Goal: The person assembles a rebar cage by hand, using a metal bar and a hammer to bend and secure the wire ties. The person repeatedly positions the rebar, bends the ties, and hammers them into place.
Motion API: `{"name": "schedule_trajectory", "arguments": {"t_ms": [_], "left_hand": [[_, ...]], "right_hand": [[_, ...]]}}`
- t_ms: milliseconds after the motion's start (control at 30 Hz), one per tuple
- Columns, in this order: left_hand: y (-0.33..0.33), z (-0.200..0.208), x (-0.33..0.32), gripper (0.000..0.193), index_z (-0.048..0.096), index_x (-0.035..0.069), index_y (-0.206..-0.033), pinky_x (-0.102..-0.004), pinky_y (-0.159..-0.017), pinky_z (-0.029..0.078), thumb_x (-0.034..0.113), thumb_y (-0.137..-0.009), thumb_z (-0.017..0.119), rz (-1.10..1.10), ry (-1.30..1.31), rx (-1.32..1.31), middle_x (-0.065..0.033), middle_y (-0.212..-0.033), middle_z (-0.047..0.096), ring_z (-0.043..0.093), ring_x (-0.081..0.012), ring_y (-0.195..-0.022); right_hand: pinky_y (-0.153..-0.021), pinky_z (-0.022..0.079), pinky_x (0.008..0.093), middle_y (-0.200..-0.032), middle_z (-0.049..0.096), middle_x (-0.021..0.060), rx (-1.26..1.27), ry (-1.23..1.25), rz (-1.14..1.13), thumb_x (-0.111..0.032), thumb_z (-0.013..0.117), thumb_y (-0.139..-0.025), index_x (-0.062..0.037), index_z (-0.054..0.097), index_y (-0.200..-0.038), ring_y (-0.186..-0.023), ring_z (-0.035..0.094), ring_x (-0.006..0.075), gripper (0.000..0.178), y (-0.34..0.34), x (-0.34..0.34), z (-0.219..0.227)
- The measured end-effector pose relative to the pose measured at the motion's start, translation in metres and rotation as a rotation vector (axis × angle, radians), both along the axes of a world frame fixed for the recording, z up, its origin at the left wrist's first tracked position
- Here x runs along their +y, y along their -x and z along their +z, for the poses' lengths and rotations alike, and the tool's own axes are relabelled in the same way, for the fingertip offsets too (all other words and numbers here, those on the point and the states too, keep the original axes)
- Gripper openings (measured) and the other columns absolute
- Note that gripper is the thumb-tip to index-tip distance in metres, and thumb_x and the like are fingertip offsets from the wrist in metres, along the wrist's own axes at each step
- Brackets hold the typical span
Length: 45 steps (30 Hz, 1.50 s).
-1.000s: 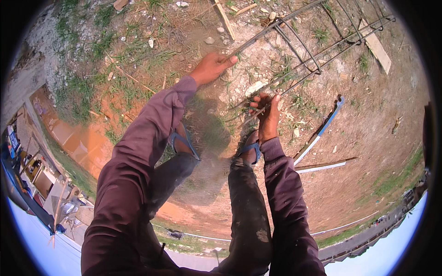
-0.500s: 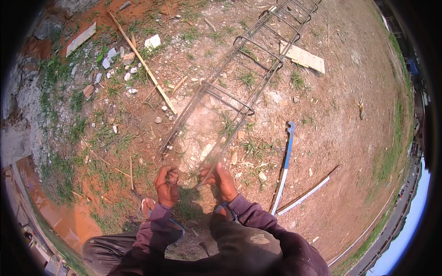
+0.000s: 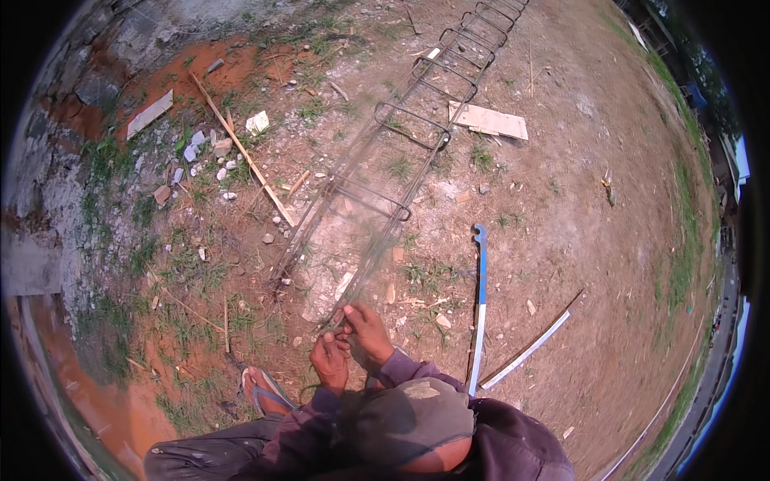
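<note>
A long rebar cage (image 3: 371,198) of thin steel bars with rectangular stirrups lies on the ground, running from near my feet up toward the far right. Its near bars look smeared. Beside the near end of its right-hand bars, my right hand (image 3: 369,335) is closed, with thumb and forefinger pinched at the bar. Just left of it and touching distance away, my left hand (image 3: 330,361) has its fingers curled together below the bar tips. Whatever the left fingers hold is too small to make out.
On my right lie a blue and white bar with a hooked end (image 3: 480,297) and a pale strip (image 3: 529,349). A board (image 3: 489,121) rests by the cage's right side. Leftward are a thin wooden stick (image 3: 245,152), stones (image 3: 192,148) and another board (image 3: 150,115).
My left hand has moved right and down, close to my right hand. The right hand has shifted slightly left and lower. The view has turned, so the cage appears farther left.
</note>
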<state>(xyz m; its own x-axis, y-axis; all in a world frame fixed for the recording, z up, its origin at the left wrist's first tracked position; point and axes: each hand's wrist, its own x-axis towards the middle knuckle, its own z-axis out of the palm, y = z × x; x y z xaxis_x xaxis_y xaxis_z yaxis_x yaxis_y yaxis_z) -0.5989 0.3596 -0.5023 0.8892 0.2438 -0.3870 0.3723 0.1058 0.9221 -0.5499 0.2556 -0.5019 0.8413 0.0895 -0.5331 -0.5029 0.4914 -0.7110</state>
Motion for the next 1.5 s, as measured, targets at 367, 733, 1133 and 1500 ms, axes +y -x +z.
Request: {"name": "schedule_trajectory", "arguments": {"t_ms": [367, 733, 1133, 1500], "left_hand": [[-0.009, -0.005, -0.004, 0.05, 0.06, 0.0, -0.109, -0.0235, -0.058, 0.048, 0.043, -0.103, 0.036, 0.077, -0.025, -0.054, -0.0074, -0.1, 0.062, 0.059, -0.0113, -0.071], [-0.026, -0.004, -0.018, 0.062, 0.059, 0.0, -0.096, -0.0271, -0.063, 0.044, 0.054, -0.102, 0.029, 0.212, -0.148, -0.058, -0.0054, -0.08, 0.058, 0.053, -0.012, -0.068], [-0.05, -0.021, -0.023, 0.071, 0.058, -0.003, -0.072, -0.0397, -0.061, 0.04, 0.056, -0.1, 0.027, 0.419, -0.064, 0.34, -0.0088, -0.065, 0.056, 0.052, -0.0234, -0.063], [-0.024, 0.028, -0.017, 0.047, 0.058, -0.002, -0.1, -0.0306, -0.069, 0.049, 0.042, -0.102, 0.04, 0.221, 0.03, 0.332, -0.0138, -0.086, 0.063, 0.062, -0.0192, -0.075]], "right_hand": [[-0.072, 0.047, 0.0257, -0.093, 0.062, 0.0029, -0.073, 0.018, 0.119, -0.013, 0.065, -0.091, -0.0053, 0.054, -0.108, -0.084, 0.057, 0.0101, 0.021, -0.014, -0.01, -0.001], [-0.084, 0.049, 0.0294, -0.1, 0.054, 0.0034, -0.08, -0.034, 0.147, 0.004, 0.076, -0.074, -0.0057, 0.048, -0.112, -0.095, 0.057, 0.0147, 0.048, -0.038, -0.017, -0.009], [-0.061, 0.046, 0.0228, -0.083, 0.059, 0.0048, -0.058, 0.251, 0.103, -0.002, 0.077, -0.078, -0.0027, 0.048, -0.103, -0.074, 0.056, 0.0093, 0.039, -0.036, -0.003, -0.012], [-0.067, 0.049, 0.0236, -0.092, 0.06, 0.0042, -0.085, 0.21, -0.002, -0.009, 0.071, -0.085, -0.0019, 0.051, -0.111, -0.08, 0.058, 0.0098, 0.034, -0.027, -0.009, -0.012]]}}
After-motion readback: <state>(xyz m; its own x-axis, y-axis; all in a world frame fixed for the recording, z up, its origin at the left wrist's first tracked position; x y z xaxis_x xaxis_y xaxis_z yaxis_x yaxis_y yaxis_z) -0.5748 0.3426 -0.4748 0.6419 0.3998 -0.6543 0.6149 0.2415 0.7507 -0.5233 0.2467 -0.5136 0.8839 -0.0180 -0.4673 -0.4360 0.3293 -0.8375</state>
